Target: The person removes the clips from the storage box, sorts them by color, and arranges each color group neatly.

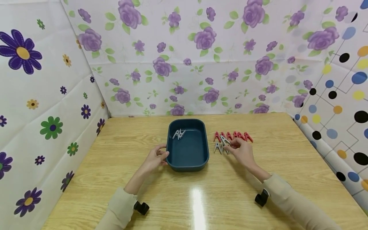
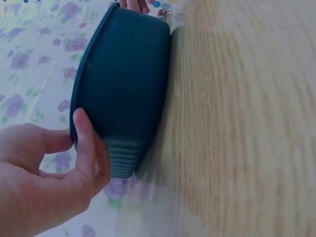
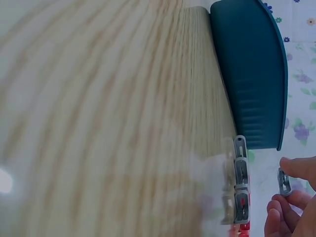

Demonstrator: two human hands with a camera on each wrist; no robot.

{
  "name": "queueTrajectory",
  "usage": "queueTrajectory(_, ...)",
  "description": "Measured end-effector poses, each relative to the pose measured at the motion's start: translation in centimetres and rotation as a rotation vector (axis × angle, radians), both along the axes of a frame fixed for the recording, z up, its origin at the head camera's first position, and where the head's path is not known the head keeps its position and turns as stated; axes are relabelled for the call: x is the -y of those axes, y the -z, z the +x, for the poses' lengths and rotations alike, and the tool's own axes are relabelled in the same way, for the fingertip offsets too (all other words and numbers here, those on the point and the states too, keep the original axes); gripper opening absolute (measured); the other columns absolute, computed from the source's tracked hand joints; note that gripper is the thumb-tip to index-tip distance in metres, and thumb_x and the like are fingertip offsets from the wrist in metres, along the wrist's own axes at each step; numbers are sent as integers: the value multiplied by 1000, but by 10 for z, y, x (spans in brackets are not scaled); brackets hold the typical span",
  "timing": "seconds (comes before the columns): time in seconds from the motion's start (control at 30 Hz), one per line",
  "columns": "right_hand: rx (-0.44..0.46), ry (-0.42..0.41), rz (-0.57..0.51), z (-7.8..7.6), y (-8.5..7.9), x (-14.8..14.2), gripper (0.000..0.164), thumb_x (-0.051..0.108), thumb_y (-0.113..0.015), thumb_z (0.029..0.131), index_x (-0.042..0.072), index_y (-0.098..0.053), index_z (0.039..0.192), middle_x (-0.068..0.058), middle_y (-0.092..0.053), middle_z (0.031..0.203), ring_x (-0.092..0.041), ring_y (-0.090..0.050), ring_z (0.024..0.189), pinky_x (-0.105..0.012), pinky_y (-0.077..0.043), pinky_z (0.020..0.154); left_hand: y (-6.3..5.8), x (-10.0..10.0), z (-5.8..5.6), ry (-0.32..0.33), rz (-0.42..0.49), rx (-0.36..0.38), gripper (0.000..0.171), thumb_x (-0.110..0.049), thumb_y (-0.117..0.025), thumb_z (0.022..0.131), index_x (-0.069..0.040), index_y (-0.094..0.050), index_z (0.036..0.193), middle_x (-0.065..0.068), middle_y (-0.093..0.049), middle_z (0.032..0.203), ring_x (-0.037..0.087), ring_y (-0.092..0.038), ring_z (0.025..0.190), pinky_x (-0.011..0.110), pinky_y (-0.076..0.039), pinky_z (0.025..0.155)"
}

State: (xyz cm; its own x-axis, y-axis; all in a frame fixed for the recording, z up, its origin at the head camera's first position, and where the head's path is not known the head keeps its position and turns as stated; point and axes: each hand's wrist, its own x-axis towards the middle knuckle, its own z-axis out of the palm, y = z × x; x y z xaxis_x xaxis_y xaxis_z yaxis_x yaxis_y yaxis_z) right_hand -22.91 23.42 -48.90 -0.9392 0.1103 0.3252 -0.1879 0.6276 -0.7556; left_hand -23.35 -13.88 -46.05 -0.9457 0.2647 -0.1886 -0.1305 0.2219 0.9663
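A dark teal plastic bin (image 1: 188,150) stands on the table, with a few pale grey clothespins (image 1: 178,134) lying inside near its back left. My left hand (image 1: 154,158) grips the bin's left rim, thumb on one side and fingers against the outer wall (image 2: 118,84). To the right of the bin, my right hand (image 1: 242,152) pinches a grey clothespin (image 3: 284,181) between thumb and fingers, raised above the table. Below it a short row of grey clothespins (image 1: 217,147) lies on the wood, partly covered by the hand.
Behind the grey ones runs a row of several red clothespins (image 1: 229,135). The wooden table (image 1: 129,134) is bounded at the back by a floral curtain (image 1: 184,80), with patterned sheets at both sides. A black wrist camera (image 1: 261,198) hangs at the right cuff.
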Motion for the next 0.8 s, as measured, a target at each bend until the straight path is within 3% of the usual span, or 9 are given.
queueTrajectory(0.53,35,35,28,5,4,-21,26,24,-79,82,4,-70,95,-12,-71,86,-18,-66,73,-21,-51,61,0,0,1,-2,1,-16,46,-9,-50,101,0,-37,144,22,-57,111,13,-62,78,28,-56,72)
queueTrajectory(0.8,72,102,64,8,7,-31,29,27,-79,82,3,-67,92,-12,-70,86,-17,-64,74,-23,-50,65,0,0,3,12,-10,-17,46,-10,-49,102,0,-36,145,27,-56,116,12,-63,76,33,-57,76)
